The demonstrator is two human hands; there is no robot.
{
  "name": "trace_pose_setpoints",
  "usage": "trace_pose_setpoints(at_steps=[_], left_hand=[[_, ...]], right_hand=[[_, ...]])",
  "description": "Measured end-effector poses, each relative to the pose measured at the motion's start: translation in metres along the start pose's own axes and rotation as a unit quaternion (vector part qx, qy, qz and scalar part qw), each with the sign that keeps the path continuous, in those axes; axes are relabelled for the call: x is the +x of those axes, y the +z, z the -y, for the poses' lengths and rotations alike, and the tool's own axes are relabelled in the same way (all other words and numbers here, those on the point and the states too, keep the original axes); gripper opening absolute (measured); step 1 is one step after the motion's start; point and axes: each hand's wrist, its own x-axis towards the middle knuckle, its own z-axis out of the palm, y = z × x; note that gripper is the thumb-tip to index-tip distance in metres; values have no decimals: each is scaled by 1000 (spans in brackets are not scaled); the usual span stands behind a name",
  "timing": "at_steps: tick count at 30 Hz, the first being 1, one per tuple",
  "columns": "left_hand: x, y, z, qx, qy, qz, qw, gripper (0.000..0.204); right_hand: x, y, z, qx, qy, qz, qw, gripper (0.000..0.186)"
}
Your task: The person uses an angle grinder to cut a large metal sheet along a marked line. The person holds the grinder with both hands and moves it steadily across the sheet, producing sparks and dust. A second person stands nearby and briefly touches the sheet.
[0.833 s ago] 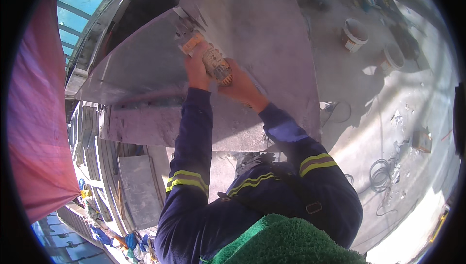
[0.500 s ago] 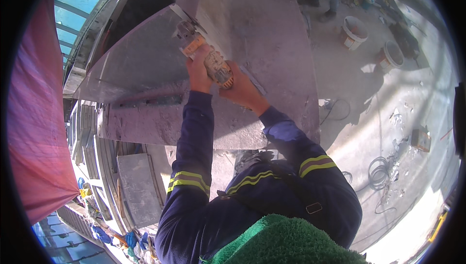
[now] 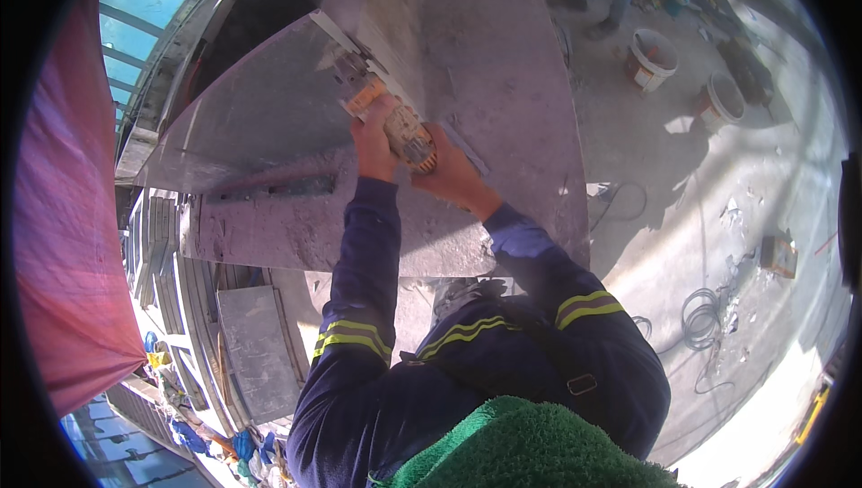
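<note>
Head view: both hands grip an orange angle grinder point(image 3: 395, 124) pressed against a large grey metal sheet point(image 3: 485, 48). The left hand point(image 3: 373, 142) wraps its front, the right hand point(image 3: 453, 174) clasps its rear. Two buckets point(image 3: 651, 57) stand on the floor point(image 3: 673, 183).

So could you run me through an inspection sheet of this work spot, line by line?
Surface: large curved grey metal sheet, dusty, scuffed along its lower part.
Job's things: orange power grinder pressed against the sheet.
Clutter: two buckets on the concrete floor; small box; scattered debris.
Hands: left hand and right hand both grip the grinder.
Cables: coiled cable on the floor; another loop near the sheet's edge.
Surroundings: pink tarp at left, stacked grey panels below.
</note>
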Motion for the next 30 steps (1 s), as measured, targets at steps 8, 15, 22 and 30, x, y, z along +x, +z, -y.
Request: trace_pose_setpoints(at_steps=[8, 15, 22, 30], left_hand=[[-8, 5, 1, -2, -2, -16, 1000, 35], [-8, 3, 4, 4, -12, -9, 1000, 34], [-25, 10, 7, -13, -25, 19, 999, 39], [-135, 51, 73, -114, -105, 154, 976, 38]], right_hand=[[-5, -3, -2, 12, 3, 4, 1000, 89], [-9, -2, -5, 10, -21, -12, 1000, 91], [-31, -13, 13, -82, 11, -31, 996, 95], [-177, -89, 3, 46, 7, 19, 999, 91]])
